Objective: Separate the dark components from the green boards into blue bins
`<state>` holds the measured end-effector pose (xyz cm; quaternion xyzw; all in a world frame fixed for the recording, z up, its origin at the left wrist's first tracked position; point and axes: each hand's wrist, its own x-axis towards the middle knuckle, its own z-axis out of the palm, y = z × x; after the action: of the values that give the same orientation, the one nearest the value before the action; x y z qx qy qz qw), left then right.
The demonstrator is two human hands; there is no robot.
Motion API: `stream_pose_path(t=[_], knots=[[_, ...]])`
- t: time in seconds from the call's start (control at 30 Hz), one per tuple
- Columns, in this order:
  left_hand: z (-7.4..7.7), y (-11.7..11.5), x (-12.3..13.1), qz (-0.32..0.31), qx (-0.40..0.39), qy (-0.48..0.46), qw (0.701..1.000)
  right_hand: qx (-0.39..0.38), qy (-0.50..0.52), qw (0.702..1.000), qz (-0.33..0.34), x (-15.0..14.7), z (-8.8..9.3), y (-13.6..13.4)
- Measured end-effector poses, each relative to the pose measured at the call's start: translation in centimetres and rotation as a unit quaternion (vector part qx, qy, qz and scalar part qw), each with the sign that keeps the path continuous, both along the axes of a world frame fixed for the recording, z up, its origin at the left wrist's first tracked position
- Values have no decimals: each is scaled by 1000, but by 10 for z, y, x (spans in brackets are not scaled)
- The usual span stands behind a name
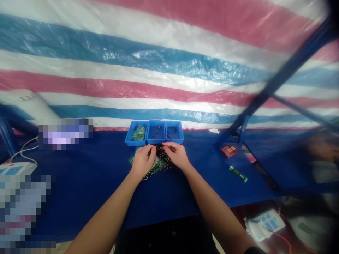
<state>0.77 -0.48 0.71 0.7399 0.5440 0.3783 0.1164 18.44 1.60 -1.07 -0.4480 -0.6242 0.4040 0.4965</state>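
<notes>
L hand & R hand curled over pile of sm. parts, fingertips pinching bits of it; bins just behind.

A loose pile of small green and dark parts is heaped on the blue counter, spread low and tangled; single pieces cannot be made out.

Soft, even light fills the scene, with pale glare patches on the glossy striped tarpaulin and the dark blue table reading dim. Focus is best at centre, around the left hand and right hand, though fine detail there is smeared. Wide-angle distortion bows the stripes; the right edge, with the blue bar, blurs heavily, and pixelated blocks mask the left.
</notes>
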Motion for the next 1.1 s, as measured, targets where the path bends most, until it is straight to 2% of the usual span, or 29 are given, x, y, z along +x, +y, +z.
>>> stream_pose_path(t=[0.07, 0.17, 0.23, 0.37, 0.63, 0.9, 1.1], knots=[[0, 0, 0, 2, 0, 1, 1000, 46, -93, 993, -63, 4, -4, 3], [-1, 0, 0, 6, 4, 0, 1000, 110, -222, 964, -95, 9, -6, 6], [-2, 1, 0, 9, 6, -1, 1000, 110, -286, 946, -102, 11, -7, 8], [-4, 2, 0, 2, 0, 0, 1000, 55, -369, 921, -114, 10, -8, 7], [-4, 1, 1, -4, 3, 0, 1000, 88, -390, 916, -35, 7, -9, 5], [-5, 1, 1, -12, 3, 2, 1000, 121, -380, 917, -19, 7, -14, 7], [-5, 1, 2, -11, -2, 3, 1000, 134, -330, 935, -5, 5, -15, 8]])
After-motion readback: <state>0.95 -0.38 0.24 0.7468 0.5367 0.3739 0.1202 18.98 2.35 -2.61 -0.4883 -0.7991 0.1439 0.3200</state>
